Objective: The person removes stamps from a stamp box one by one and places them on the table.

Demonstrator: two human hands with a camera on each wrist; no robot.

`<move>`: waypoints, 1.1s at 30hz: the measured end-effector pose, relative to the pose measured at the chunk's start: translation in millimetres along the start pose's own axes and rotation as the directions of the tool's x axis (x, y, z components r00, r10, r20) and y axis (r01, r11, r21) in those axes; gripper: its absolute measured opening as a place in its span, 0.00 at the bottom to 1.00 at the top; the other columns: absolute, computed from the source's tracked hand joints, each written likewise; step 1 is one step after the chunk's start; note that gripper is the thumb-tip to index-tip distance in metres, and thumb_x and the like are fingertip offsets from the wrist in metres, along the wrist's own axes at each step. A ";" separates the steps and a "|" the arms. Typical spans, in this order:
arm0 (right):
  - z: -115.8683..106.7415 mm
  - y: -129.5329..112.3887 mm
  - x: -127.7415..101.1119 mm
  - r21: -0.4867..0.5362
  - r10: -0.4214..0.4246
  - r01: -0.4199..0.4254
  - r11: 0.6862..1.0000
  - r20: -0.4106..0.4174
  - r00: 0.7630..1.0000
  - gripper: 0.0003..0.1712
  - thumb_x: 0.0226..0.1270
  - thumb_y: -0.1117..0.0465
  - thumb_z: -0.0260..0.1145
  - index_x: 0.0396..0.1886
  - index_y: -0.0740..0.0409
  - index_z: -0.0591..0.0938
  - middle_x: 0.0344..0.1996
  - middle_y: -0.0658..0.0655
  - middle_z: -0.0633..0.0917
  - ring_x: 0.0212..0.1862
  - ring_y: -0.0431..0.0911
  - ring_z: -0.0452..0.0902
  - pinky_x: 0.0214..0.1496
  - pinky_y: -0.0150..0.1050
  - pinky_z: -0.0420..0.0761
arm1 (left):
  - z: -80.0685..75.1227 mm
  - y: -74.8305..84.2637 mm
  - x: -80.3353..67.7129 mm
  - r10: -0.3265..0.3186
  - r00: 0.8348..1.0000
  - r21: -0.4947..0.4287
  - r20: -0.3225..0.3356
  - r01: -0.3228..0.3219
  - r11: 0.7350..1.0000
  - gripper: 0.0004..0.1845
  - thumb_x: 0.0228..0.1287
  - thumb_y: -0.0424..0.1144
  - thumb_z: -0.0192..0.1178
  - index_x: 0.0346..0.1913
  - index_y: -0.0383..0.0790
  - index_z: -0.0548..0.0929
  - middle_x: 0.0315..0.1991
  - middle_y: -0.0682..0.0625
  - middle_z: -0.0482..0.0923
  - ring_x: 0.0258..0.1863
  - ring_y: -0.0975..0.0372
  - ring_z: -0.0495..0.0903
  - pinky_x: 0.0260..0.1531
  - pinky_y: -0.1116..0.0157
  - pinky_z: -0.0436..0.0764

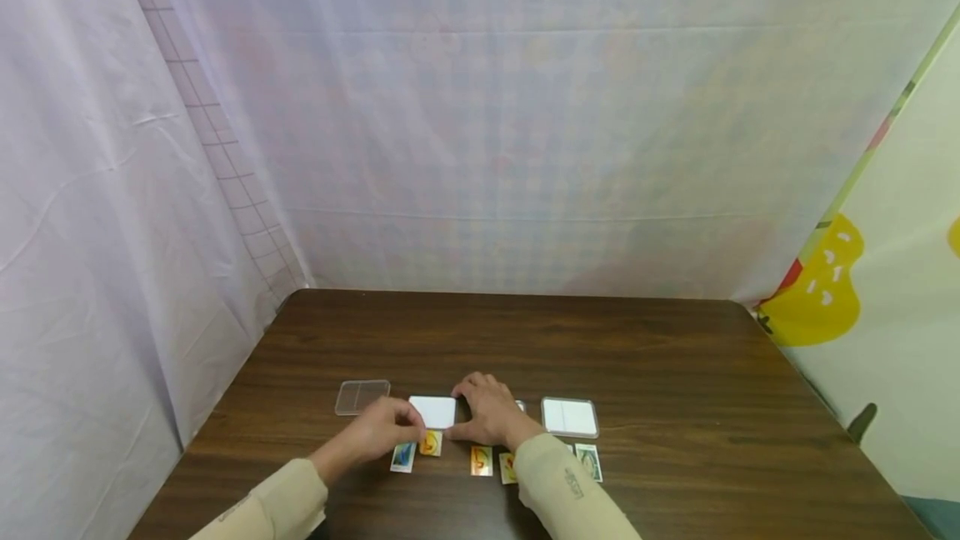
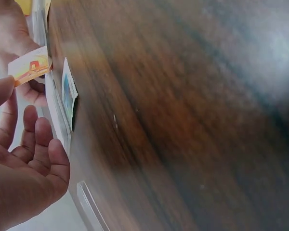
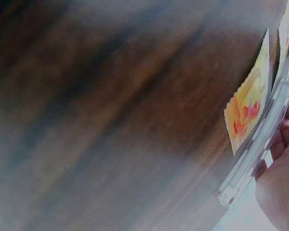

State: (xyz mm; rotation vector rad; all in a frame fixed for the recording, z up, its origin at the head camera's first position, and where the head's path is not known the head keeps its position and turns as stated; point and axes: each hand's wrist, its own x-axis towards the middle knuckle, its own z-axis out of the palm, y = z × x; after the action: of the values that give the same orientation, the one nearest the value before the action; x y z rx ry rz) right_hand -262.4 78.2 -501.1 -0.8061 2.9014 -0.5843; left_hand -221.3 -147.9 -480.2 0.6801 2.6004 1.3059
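My left hand (image 1: pixel 381 428) pinches a yellow-orange stamp (image 1: pixel 431 443) between thumb and forefinger. The left wrist view shows the stamp's red and yellow print, with the other fingers loosely curled below. My right hand (image 1: pixel 489 410) spans the right end of a flat case with a white insert (image 1: pixel 432 412), thumb at the near corner and fingers at the far one. Below the left hand lies a blue stamp (image 1: pixel 402 457). Beside the right wrist are two yellow stamps, one (image 1: pixel 482 461) in full sight and another (image 1: pixel 507 467) partly behind the sleeve.
A clear plastic lid (image 1: pixel 362 397) lies at the left. Another clear case with a white insert (image 1: pixel 570 417) sits at the right, above a green stamp (image 1: pixel 589 462). One more case (image 1: pixel 521 406) is mostly hidden by the right arm. All rest on a brown wooden table (image 1: pixel 660 373).
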 end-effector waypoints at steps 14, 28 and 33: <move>-0.1 0.5 0.3 -0.006 0.002 -0.002 1.000 0.006 1.000 0.34 0.57 0.39 0.73 0.57 0.53 0.78 0.59 0.56 0.74 0.63 0.54 0.67 0.67 0.54 0.64 | 4.4 -2.6 -1.4 0.019 1.000 0.083 -0.007 -0.018 0.996 0.03 0.55 0.34 0.69 0.28 0.40 0.84 0.28 0.56 0.79 0.30 0.66 0.73 0.33 0.65 0.72; -0.1 -1.2 -0.4 -0.016 0.018 -0.017 1.000 0.012 1.000 0.34 0.56 0.38 0.73 0.57 0.51 0.78 0.59 0.55 0.74 0.63 0.52 0.67 0.66 0.53 0.65 | 8.1 -4.9 2.0 0.064 0.998 0.244 -0.030 -0.054 0.968 0.06 0.53 0.34 0.71 0.26 0.43 0.83 0.27 0.56 0.73 0.29 0.66 0.70 0.30 0.66 0.71; 0.3 -0.7 -0.6 -0.013 0.019 -0.019 1.000 0.014 1.000 0.34 0.56 0.38 0.73 0.57 0.51 0.78 0.59 0.55 0.74 0.63 0.52 0.67 0.67 0.53 0.65 | 7.4 -5.4 2.6 0.065 0.997 0.254 -0.031 -0.056 0.966 0.05 0.53 0.34 0.71 0.26 0.43 0.83 0.27 0.56 0.74 0.29 0.66 0.70 0.30 0.66 0.71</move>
State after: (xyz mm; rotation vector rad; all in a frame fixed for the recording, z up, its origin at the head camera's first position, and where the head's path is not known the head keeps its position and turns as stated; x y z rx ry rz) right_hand -261.5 77.9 -501.2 -0.7805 2.9002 -0.5561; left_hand -222.9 -144.2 -488.8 0.7856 2.8288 1.0194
